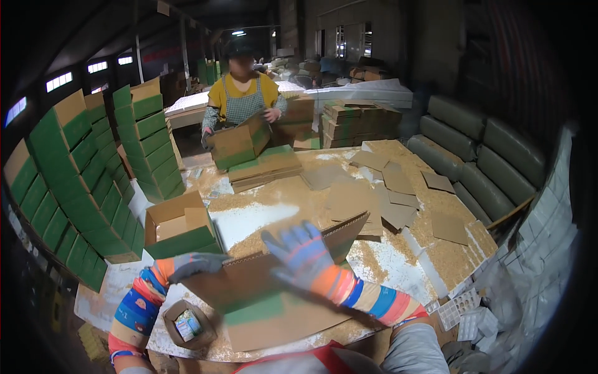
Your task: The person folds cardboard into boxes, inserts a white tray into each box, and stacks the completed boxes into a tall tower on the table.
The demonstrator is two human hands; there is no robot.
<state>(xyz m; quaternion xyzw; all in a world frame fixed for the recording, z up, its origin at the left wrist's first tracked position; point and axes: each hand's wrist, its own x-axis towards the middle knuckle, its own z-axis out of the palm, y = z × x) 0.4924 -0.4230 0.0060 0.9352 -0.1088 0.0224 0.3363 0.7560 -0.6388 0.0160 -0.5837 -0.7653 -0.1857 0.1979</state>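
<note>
Mid-fold on a flat brown/green carton blank [274,293], lower centre of frame on the work table [261,218]. L hand [190,265] pinches its left edge; R hand [299,252] lies on top w/ fingers spread, pressing the panel. Looks like box erecting; next probably needs flaps squared up. Finished open box [180,227] sits at left-centre.

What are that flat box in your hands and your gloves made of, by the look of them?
The flat box looks like corrugated cardboard: matt brown with a green printed band, and a wavy fluted edge along its top. The gloves on the left hand and right hand seem a grey-blue knitted fabric, soft and dull; the exact fibre cannot be told.
</note>
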